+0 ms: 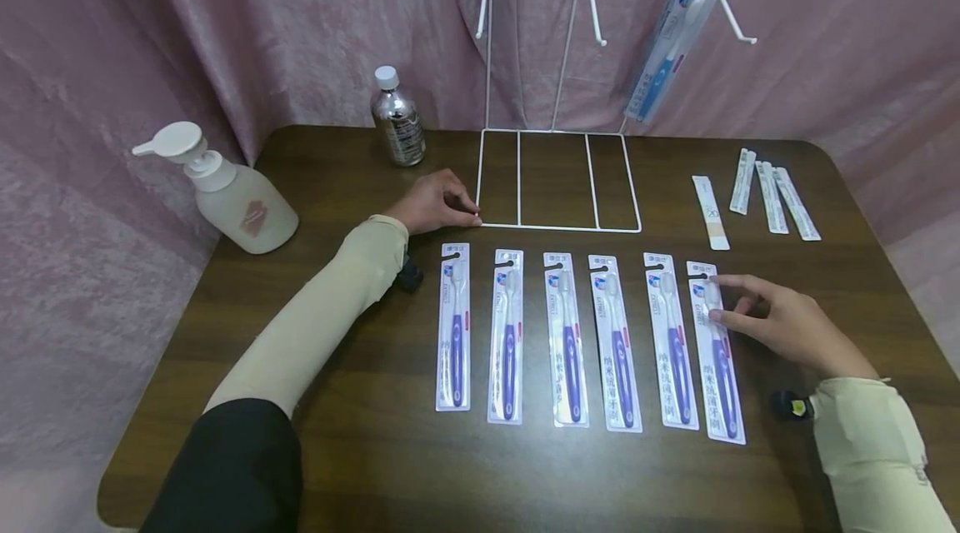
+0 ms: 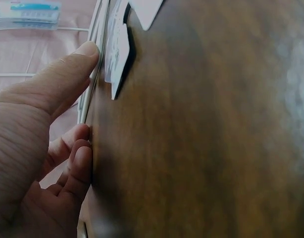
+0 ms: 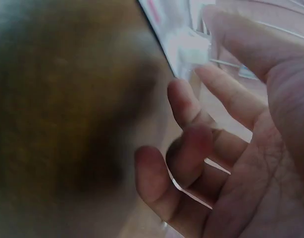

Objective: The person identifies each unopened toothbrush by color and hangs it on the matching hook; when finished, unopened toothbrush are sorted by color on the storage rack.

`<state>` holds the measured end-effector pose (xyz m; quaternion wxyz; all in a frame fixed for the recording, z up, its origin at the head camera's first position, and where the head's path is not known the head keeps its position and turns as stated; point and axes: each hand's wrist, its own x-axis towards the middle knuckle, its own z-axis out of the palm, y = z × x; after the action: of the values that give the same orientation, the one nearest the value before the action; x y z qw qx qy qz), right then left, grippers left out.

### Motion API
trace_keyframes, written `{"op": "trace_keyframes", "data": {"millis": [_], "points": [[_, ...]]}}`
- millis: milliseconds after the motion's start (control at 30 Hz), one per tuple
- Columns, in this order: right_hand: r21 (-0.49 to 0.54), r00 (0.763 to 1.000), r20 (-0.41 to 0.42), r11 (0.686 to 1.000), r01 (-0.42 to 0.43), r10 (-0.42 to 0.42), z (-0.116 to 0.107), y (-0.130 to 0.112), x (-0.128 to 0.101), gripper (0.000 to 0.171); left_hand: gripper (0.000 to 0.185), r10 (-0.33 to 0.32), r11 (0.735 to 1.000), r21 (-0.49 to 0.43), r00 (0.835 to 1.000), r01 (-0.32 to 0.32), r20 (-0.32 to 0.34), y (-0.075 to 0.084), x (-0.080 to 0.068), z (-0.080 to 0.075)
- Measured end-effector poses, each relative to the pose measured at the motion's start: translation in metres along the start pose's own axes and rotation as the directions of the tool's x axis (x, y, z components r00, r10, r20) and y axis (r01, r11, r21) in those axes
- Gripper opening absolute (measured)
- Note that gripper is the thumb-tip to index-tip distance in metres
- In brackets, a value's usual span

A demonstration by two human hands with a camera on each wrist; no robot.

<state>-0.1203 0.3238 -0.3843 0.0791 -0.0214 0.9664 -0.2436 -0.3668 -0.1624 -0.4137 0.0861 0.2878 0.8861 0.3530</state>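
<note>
On the brown table stands a white wire display rack (image 1: 558, 227) with three hooks rising at its back. My left hand (image 1: 438, 204) pinches its front left corner; in the left wrist view the thumb (image 2: 75, 64) lies along the wire, with the other fingers below. In front of the rack, several blister-packed purple toothbrushes (image 1: 508, 366) lie in a row. My right hand (image 1: 780, 321) is at the rightmost toothbrush pack (image 1: 723, 375), thumb and index fingertips spread apart on its upper right edge. The right wrist view shows the other fingers (image 3: 152, 173) loosely bent.
Blue toothbrush packs (image 1: 671, 50) hang on the right hook; the middle hook (image 1: 592, 0) and left hook hold nothing. A white pump bottle (image 1: 247, 212) stands at left, a silver bottle (image 1: 400, 129) behind my left hand. Several narrow paper strips (image 1: 771, 196) lie at back right.
</note>
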Motion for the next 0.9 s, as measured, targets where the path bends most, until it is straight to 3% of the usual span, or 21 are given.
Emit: {"op": "trace_keyframes", "data": {"millis": [367,467,533,567,633,800,867,900], "points": [[0.057,0.989,-0.123,0.995,-0.077,0.083,0.010,-0.004,0.005,0.057,0.018,0.007,1.000,0.015,1.000,-0.007,-0.014,-0.001,-0.001,-0.004],[0.062,0.972,-0.229,0.998,-0.031,0.044,0.004,-0.015,0.009,0.051,0.018,0.010,1.000,0.021,1.000,-0.010,-0.014,-0.002,0.000,-0.004],[0.043,0.942,-0.335,0.998,0.037,-0.021,-0.005,-0.030,0.016,0.048,0.017,0.011,1.000,0.019,1.000,-0.010,-0.016,-0.001,0.000,-0.004],[0.028,0.921,-0.385,0.997,0.074,-0.057,-0.010,-0.040,0.020,0.047,0.016,0.011,1.000,0.018,1.000,-0.011,-0.018,-0.002,0.000,-0.004],[-0.024,0.855,-0.498,0.988,0.155,-0.146,-0.023,-0.063,0.030,0.044,0.017,0.016,1.000,0.018,1.000,-0.016,-0.020,-0.002,0.000,-0.003],[-0.121,0.607,-0.724,0.927,0.356,-0.328,-0.052,-0.134,0.053,0.043,0.019,0.041,0.999,0.024,0.999,-0.040,-0.012,-0.003,0.001,0.000],[-0.111,0.527,-0.774,0.894,0.434,-0.352,-0.059,-0.161,0.061,0.043,0.019,0.050,0.998,0.029,0.999,-0.050,-0.007,-0.004,0.002,0.001],[-0.101,0.500,-0.790,0.880,0.465,-0.355,-0.062,-0.173,0.065,0.044,0.019,0.052,0.998,0.032,0.999,-0.052,-0.006,-0.004,0.002,0.001]]}}
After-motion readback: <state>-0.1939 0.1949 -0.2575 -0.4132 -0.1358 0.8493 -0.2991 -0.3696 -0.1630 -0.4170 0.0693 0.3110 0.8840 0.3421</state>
